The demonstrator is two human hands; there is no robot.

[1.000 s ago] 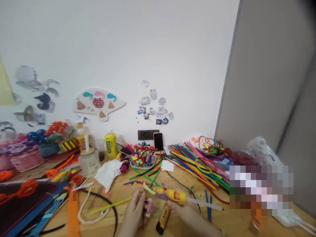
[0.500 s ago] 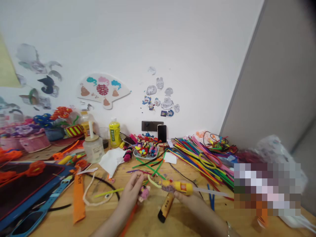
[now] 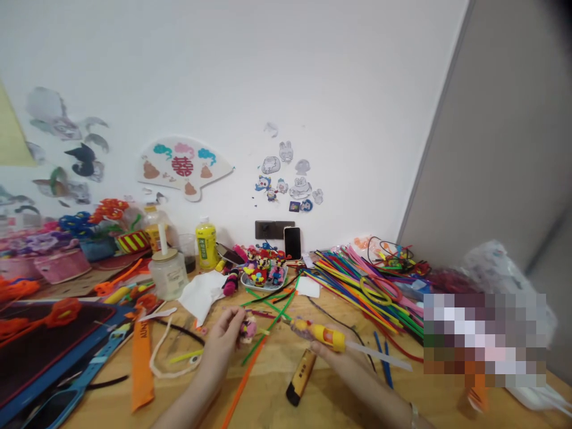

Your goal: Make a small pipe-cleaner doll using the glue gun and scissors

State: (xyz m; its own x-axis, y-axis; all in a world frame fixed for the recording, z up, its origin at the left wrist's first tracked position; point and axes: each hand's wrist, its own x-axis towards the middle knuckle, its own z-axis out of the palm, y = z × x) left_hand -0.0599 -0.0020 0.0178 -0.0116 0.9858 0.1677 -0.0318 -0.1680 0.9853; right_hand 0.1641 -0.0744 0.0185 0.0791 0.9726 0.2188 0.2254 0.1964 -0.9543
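Observation:
My left hand point(image 3: 229, 329) is closed, pinching a small pink doll point(image 3: 248, 328) of fuzzy stems at its fingertips. Part of the doll is hidden by the fingers. In my right hand point(image 3: 328, 354) is a yellow hot glue gun point(image 3: 325, 335), its nozzle pointing left toward the doll but apart from it. A long translucent glue stick point(image 3: 379, 355) juts from its back end. Beneath the gun, a yellow-brown black-tipped tool point(image 3: 301, 376) appears to rest on the table. An orange strip point(image 3: 243, 381) and green pipe cleaners point(image 3: 279, 307) lie close to the doll.
Several finished dolls fill a white tray point(image 3: 264, 285) at the back. To the right spreads a heap of coloured pipe cleaners point(image 3: 361, 289). A glass jar point(image 3: 167, 275), yellow bottle point(image 3: 206, 244), white tissue point(image 3: 201, 298), phone point(image 3: 292, 243) and blue watch point(image 3: 56, 405) stand or lie around.
My left hand has shifted slightly left with the doll. The glue gun has tilted, its nozzle a little higher. The curved pale yellow piece by the nozzle no longer shows there.

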